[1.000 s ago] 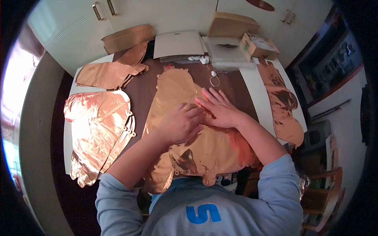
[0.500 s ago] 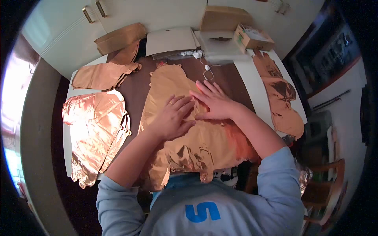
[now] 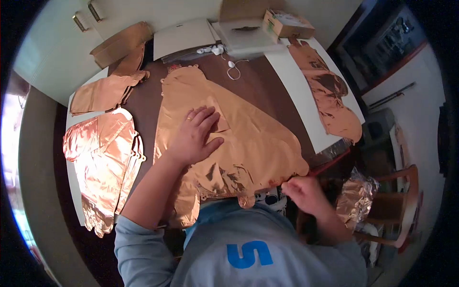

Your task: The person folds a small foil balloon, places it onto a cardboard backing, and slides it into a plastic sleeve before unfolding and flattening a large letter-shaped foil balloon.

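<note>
A large flat copper-coloured foil balloon (image 3: 248,129) lies spread over the table in front of me, its lower edge reaching toward my body. My left hand (image 3: 196,134) rests flat on its upper middle, fingers stretched out and thumb apart. Under and beside those fingertips is a small rectangular patch (image 3: 221,125) of the same copper colour. By the balloon's lower right edge, my right hand (image 3: 304,193) has its fingers curled together. Whatever they may pinch is hidden.
More foil balloons lie in stacks on the left (image 3: 107,158) and one on the right (image 3: 327,91). Along the back are a white folder (image 3: 184,40), a white cord (image 3: 234,71) and a small box (image 3: 289,25). A wooden chair (image 3: 406,205) stands at the right, near crumpled foil packaging (image 3: 356,198).
My right hand has left the balloon's middle and moved down and right to its lower right edge, its fingers now curled. My left hand stays on the balloon. The view has shifted.
</note>
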### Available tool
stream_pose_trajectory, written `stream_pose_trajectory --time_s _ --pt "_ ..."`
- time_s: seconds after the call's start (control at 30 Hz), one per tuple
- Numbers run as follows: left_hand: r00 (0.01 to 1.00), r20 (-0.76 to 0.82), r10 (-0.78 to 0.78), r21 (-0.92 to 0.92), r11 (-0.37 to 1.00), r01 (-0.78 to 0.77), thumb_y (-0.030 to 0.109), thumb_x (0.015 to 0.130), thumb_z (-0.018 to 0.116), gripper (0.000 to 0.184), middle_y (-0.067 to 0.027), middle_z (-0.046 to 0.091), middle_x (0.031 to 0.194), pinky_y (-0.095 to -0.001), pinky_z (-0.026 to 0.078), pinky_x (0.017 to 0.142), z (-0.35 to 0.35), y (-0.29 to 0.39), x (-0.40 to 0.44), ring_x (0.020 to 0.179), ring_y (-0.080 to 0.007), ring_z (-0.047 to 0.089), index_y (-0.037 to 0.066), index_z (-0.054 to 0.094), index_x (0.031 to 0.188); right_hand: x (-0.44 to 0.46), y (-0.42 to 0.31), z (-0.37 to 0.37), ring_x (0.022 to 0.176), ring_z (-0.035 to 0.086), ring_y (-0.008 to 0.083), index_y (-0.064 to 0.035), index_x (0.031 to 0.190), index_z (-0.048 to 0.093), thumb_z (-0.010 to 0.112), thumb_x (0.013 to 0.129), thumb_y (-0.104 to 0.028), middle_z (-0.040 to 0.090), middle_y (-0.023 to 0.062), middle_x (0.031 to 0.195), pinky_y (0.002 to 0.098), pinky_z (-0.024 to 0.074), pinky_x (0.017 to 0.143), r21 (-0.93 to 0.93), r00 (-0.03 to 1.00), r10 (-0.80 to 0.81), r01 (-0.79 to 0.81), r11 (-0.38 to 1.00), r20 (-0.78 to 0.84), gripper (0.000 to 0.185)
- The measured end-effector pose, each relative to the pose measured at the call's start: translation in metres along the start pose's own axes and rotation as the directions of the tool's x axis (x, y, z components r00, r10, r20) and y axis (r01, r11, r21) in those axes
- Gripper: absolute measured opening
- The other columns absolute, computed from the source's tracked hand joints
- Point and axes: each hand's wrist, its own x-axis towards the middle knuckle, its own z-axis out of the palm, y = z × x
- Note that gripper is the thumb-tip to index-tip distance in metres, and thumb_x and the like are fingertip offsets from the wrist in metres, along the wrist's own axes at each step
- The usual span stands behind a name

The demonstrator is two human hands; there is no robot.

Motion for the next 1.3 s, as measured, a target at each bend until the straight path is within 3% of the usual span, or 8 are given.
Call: stream_pose_trajectory --time_s 0.1,0.23,0.53,0.63,0.77,1.0,1.23,1.3 --pt "1.0 0.019 0.009 0.009 1.0 -0.009 0.038 0.078 0.075 0.067 -0.0204 0.055 0.135 -0.0533 0.035 0.111 -0.001 0.001 -0.001 0.129 -0.0406 0.049 0.0 0.056 0.13 -0.003 0.054 0.053 0.066 0.065 0.0158 -0.0036 0.097 0.07 0.063 0.098 -0.041 0.072 0.0074 0.091 0.029 0.0508 0.065 0.645 0.979 0.179 -0.196 0.739 0.093 0.038" --pt "1.0 0.007 0.022 0.003 1.0 -0.022 0.042 0.077 0.075 0.069 -0.0203 0.057 0.132 -0.0522 0.035 0.112 0.0 0.0 -0.002 0.127 -0.0408 0.05 0.001 0.056 0.129 0.008 0.025 0.08 0.067 0.063 0.0107 -0.0001 0.104 0.07 0.06 0.101 -0.037 0.072 0.0077 0.09 0.0283 0.0524 0.066 0.867 0.946 0.322 -0.12 0.483 -0.048 0.038" --pt "1.0 0.021 0.021 0.04 0.999 -0.022 0.05 0.077 0.073 0.074 -0.0192 0.057 0.134 -0.0521 0.034 0.113 -0.002 0.002 -0.001 0.13 -0.0372 0.05 0.001 0.057 0.13 0.021 0.009 0.089 0.064 0.065 0.0116 0.001 0.092 0.069 0.073 0.092 -0.022 0.071 0.0078 0.078 0.0276 0.0495 0.059 0.431 0.871 -0.052 0.293 0.854 -0.488 0.024" --pt "0.999 0.034 0.008 0.057 0.998 -0.01 0.051 0.076 0.073 0.076 -0.0188 0.056 0.136 -0.0521 0.033 0.114 -0.001 0.001 -0.002 0.131 -0.0368 0.049 0.002 0.056 0.132 0.022 -0.009 0.082 0.065 0.067 0.0202 -0.0012 0.09 0.067 0.073 0.088 -0.016 0.07 0.0137 0.08 0.0325 0.0493 0.058 0.22 0.87 -0.08 0.211 0.953 -0.487 0.016" --pt "0.999 0.045 -0.013 0.108 0.994 0.008 0.053 0.076 0.073 0.078 -0.0185 0.056 0.137 -0.052 0.033 0.114 0.0 0.003 -0.002 0.132 -0.036 0.049 0.002 0.056 0.133 0.018 -0.022 0.083 0.079 0.066 0.0314 -0.0037 0.095 0.067 0.07 0.08 -0.008 0.069 0.0147 0.094 0.0422 0.0492 0.066 -0.482 0.636 -0.582 0.35 0.803 -0.507 0.016" --pt "0.999 0.035 0.009 0.076 0.997 -0.012 0.05 0.077 0.075 0.076 -0.0165 0.054 0.137 -0.0542 0.033 0.114 0.0 -0.001 -0.003 0.132 -0.0369 0.047 0.004 0.054 0.134 0.03 -0.033 0.094 0.114 0.061 0.0281 -0.0035 0.1 0.065 0.067 0.079 -0.013 0.065 0.0148 0.117 0.0471 0.046 0.097 -0.62 0.467 -0.87 0.638 0.456 -0.159 0.022" --pt "0.999 0.037 0.004 0.064 0.998 -0.006 0.049 0.077 0.075 0.077 -0.0165 0.053 0.138 -0.0546 0.032 0.114 -0.003 0.001 -0.003 0.133 -0.037 0.046 0.004 0.053 0.135 0.039 -0.02 0.056 0.12 0.059 0.032 -0.0026 0.114 0.067 0.068 0.087 -0.015 0.064 0.0152 0.126 0.051 0.0425 0.104 -0.086 0.603 -0.788 0.785 0.614 -0.125 0.029" --pt "0.999 0.033 0.002 0.062 0.998 -0.004 0.049 0.077 0.075 0.077 -0.0166 0.053 0.138 -0.0545 0.032 0.115 -0.001 0.0 -0.005 0.133 -0.037 0.046 0.004 0.052 0.135 0.059 -0.012 0.041 0.122 0.057 0.0328 -0.0032 0.117 0.066 0.068 0.086 -0.015 0.062 0.0149 0.127 0.0518 0.0396 0.107 -0.273 0.613 -0.77 0.721 0.637 -0.179 0.033"
